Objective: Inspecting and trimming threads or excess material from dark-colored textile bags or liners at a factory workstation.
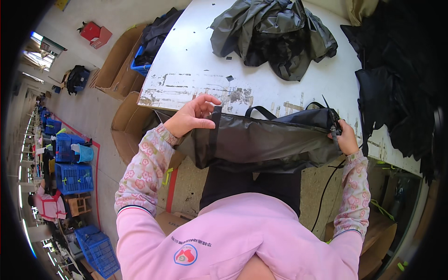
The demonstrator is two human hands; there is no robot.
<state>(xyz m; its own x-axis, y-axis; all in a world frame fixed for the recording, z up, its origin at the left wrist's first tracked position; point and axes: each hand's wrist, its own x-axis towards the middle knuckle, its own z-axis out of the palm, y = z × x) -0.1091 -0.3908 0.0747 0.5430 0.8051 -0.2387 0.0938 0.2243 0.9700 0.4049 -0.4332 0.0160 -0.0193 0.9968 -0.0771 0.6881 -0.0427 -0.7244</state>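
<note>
A dark grey, shiny fabric bag [270, 142] with black bands and a black strap loop stretches between my hands, at the table's near edge and over my lap. My left hand [192, 116] is curled at the bag's left end, its thumb by the black band [214, 133]; some fingertips are hidden. Closed around the right end is my right hand [345, 138]. A thin, pointed black tool [332, 114], which looks like scissors, sticks up beside its fingers. Whether the fingers go through its handles cannot be made out.
On the white, scuffed table [186, 60] lies a heap of dark grey fabric pieces [280, 35]. Black fabric [396, 88] hangs over the right side. Cardboard boxes [122, 60] and a blue crate [140, 63] stand left of the table. A black cord [324, 198] dangles near my right forearm.
</note>
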